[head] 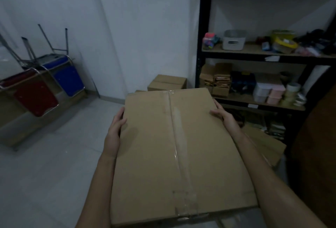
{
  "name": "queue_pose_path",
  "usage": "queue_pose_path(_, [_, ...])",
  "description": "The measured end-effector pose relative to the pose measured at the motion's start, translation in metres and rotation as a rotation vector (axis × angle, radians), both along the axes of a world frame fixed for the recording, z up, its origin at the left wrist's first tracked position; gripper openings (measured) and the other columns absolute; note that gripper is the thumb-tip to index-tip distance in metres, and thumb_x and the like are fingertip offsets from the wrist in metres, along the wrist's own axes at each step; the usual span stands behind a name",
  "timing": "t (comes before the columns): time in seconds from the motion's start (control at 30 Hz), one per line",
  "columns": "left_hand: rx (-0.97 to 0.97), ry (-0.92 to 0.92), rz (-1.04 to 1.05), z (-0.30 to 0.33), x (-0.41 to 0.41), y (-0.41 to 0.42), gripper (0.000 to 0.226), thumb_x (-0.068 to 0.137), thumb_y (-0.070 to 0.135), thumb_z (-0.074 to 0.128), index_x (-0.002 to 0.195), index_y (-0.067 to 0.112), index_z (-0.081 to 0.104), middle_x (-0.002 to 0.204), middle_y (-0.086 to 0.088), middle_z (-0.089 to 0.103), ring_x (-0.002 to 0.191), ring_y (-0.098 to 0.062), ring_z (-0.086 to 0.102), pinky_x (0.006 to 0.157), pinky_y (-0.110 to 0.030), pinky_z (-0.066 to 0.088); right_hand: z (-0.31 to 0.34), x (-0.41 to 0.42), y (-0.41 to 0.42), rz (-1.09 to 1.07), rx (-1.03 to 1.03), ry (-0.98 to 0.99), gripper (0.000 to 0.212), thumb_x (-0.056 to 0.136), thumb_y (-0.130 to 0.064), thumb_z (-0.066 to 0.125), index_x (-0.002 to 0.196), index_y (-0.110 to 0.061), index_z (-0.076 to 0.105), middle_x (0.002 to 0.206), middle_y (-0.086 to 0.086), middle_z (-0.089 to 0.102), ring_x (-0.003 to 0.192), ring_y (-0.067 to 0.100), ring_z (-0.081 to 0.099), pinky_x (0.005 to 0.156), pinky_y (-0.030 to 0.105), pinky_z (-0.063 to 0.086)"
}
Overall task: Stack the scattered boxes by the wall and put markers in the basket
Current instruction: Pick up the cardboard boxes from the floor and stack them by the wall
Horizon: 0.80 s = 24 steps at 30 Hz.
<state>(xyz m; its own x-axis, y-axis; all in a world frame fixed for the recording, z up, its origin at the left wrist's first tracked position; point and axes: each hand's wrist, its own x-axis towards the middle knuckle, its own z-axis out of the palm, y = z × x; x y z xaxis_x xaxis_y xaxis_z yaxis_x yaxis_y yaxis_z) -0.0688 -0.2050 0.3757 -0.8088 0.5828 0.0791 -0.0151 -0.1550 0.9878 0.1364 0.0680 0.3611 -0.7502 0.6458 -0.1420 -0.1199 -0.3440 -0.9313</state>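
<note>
Left hand [115, 127] gripping left edge of big taped box [178, 155], right hand [224, 117] clamped on right edge, thumb on top. Box fills center frame, carried flat. Smaller box [167, 82] sits by wall [145, 28], upper center. Guess: keep it level, lower square onto that one. White basket [234, 41] on shelf [254, 51], upper right.

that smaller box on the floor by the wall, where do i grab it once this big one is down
Best guess: take the smaller box by its two short ends, coming from above with a hand on each side, as the left hand and right hand hold the big box. It lies flat and taped shut, so no flap offers a grip.
</note>
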Motion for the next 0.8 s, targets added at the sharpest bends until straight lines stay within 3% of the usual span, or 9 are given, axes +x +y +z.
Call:
queue_pose_path(0.13, [-0.051,0.075,0.039,0.001,-0.067,0.023,0.050,0.101,0.015,0.036,0.150,0.016,0.033,0.144,0.009,0.042,0.112,0.010,0.048,0.081,-0.002,0.041,-0.002,-0.078,0.030,0.027,0.010,-0.023,0.065,0.092,-0.016,0.052,0.152,-0.029,0.033,0.138,0.011,0.054,0.120,0.034,0.056,0.108,0.050,0.041])
queue_pose_path(0.23, [-0.069,0.077,0.063,-0.005,-0.134,0.040,0.049,0.100,0.012,0.037,0.148,0.016,0.036,0.138,0.010,0.045,0.105,0.011,0.050,0.071,0.003,0.041,-0.007,-0.153,0.052,0.044,0.021,-0.024,0.072,0.086,-0.019,0.057,0.153,-0.029,0.032,0.139,0.010,0.053,0.119,0.032,0.058,0.099,0.044,0.049])
queue_pose_path(0.37, [-0.118,0.091,0.073,-0.005,-0.229,0.061,0.051,0.100,0.010,0.036,0.151,0.013,0.032,0.143,0.008,0.040,0.124,-0.001,0.040,0.075,0.004,0.039,-0.009,-0.249,0.072,0.039,0.045,-0.029,0.069,0.089,-0.014,0.052,0.153,-0.027,0.032,0.128,0.004,0.059,0.100,0.020,0.069,0.070,0.026,0.056])
queue_pose_path(0.43, [-0.132,0.098,0.070,0.001,-0.278,0.072,0.051,0.100,0.010,0.035,0.151,0.012,0.031,0.149,0.005,0.037,0.131,-0.005,0.037,0.093,-0.001,0.037,-0.006,-0.295,0.080,0.007,0.042,-0.031,0.064,0.091,-0.010,0.047,0.152,-0.025,0.033,0.118,0.001,0.061,0.086,0.015,0.072,0.062,0.022,0.055])
queue_pose_path(0.5, [-0.146,0.123,0.062,0.009,-0.322,0.082,0.051,0.101,0.011,0.035,0.152,0.012,0.030,0.155,0.002,0.033,0.138,-0.008,0.032,0.111,-0.019,0.028,-0.003,-0.335,0.088,-0.028,0.024,-0.015,0.061,0.092,-0.009,0.045,0.150,-0.025,0.036,0.113,0.001,0.064,0.081,0.016,0.072,0.060,0.022,0.056])
queue_pose_path(0.67, [-0.164,0.105,0.049,0.013,-0.422,0.109,0.051,0.101,0.014,0.034,0.152,0.015,0.029,0.155,0.004,0.032,0.129,0.000,0.031,0.105,-0.018,0.024,0.007,-0.431,0.107,-0.033,0.020,0.002,0.054,0.094,-0.008,0.041,0.145,-0.023,0.043,0.111,0.005,0.068,0.081,0.020,0.069,0.062,0.025,0.056])
queue_pose_path(0.8, [-0.132,0.029,0.042,0.009,-0.501,0.139,0.051,0.101,0.016,0.037,0.152,0.015,0.030,0.156,0.000,0.033,0.141,-0.015,0.033,0.118,-0.035,0.026,0.011,-0.511,0.134,-0.039,0.052,-0.014,0.056,0.094,-0.005,0.037,0.148,-0.018,0.040,0.119,0.010,0.062,0.088,0.024,0.062,0.071,0.030,0.049])
